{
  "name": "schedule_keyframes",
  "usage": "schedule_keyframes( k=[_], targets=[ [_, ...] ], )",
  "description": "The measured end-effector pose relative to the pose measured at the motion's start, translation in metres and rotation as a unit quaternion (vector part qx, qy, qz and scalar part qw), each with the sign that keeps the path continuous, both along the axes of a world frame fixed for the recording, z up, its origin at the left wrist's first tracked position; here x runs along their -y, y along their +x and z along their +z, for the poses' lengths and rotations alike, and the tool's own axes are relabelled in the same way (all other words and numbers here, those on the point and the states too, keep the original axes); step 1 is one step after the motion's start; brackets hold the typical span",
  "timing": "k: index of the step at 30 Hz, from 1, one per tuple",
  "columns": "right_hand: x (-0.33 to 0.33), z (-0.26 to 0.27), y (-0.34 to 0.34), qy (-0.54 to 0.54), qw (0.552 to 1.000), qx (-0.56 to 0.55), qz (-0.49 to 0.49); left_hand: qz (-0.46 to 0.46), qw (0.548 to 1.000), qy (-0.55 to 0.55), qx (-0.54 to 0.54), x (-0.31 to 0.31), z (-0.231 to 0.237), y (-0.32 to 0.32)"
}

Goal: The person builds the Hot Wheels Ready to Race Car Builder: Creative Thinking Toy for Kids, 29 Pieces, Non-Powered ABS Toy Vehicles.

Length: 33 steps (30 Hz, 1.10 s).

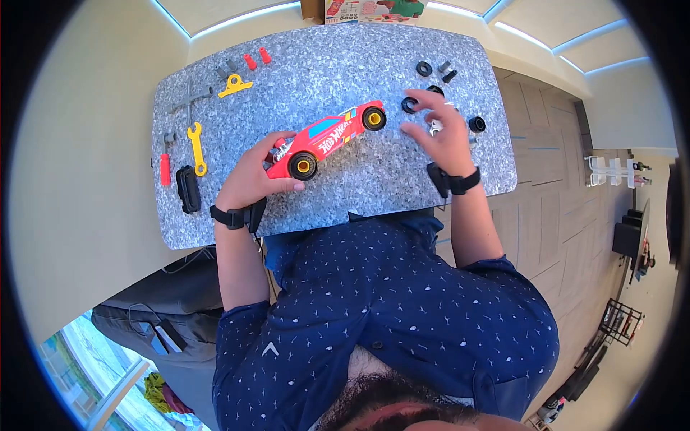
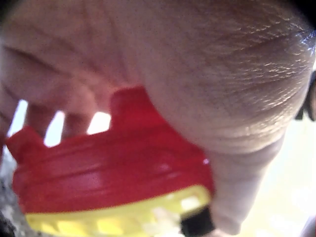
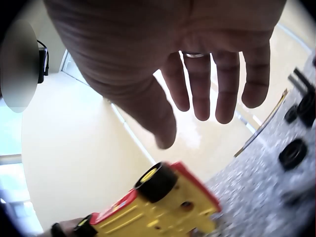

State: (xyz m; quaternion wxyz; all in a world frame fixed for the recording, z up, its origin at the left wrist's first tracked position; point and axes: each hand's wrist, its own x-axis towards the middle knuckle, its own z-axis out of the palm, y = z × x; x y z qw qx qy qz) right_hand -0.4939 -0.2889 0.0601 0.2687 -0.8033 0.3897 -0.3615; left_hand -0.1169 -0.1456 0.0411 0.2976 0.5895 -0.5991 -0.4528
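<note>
Red car (image 1: 330,141): over the speckled table (image 1: 392,176), probably light, stiff, slick; best held by its sides, clear of wheels
Left hand (image 1: 248,176): grips one end
Right hand (image 1: 447,140): fingers apart, holding nothing
Farther: loose black wheel (image 1: 424,69)
Farthest: printed box (image 1: 392,10)

A gap lies between the red car (image 1: 332,138) and the black ring (image 1: 406,108).

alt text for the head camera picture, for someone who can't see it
A person's left hand grips a red toy car above a speckled table; the right hand is open near black wheels. A yellow wrench lies at left.
</note>
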Motion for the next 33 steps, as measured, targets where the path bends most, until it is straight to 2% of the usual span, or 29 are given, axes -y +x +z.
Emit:
schedule_keyframes(
  k=[3, 6, 10, 13, 14, 23, 29, 33],
  targets=[
    [0.013, -0.006, -0.04, 0.028, 0.99, -0.003, -0.136, 0.003, 1.0, 0.003, -0.003, 0.001, 0.0, -0.001],
    [0.022, -0.014, -0.066, 0.012, 0.975, -0.063, -0.215, 0.0, 1.0, 0.008, 0.003, 0.001, 0.0, 0.001],
    [0.017, -0.017, -0.048, 0.047, 0.969, -0.17, -0.17, 0.006, 1.0, 0.018, -0.013, 0.002, 0.001, -0.001],
    [0.023, -0.043, -0.04, -0.062, 0.954, -0.255, -0.142, 0.0, 1.0, 0.001, -0.009, 0.001, 0.002, -0.002],
    [0.022, -0.043, -0.037, -0.005, 0.948, -0.274, -0.161, -0.002, 1.0, -0.004, -0.001, 0.001, 0.002, -0.002],
    [0.016, -0.047, -0.044, 0.05, 0.935, -0.303, -0.178, -0.006, 1.0, -0.01, 0.008, 0.002, 0.001, -0.002],
    [0.018, -0.053, -0.037, -0.012, 0.938, -0.287, -0.192, -0.009, 1.0, -0.001, 0.013, 0.002, 0.003, -0.003],
    [0.033, -0.064, -0.038, 0.032, 0.93, -0.327, -0.162, -0.01, 0.999, -0.03, 0.019, 0.001, -0.001, -0.002]
  ],
)
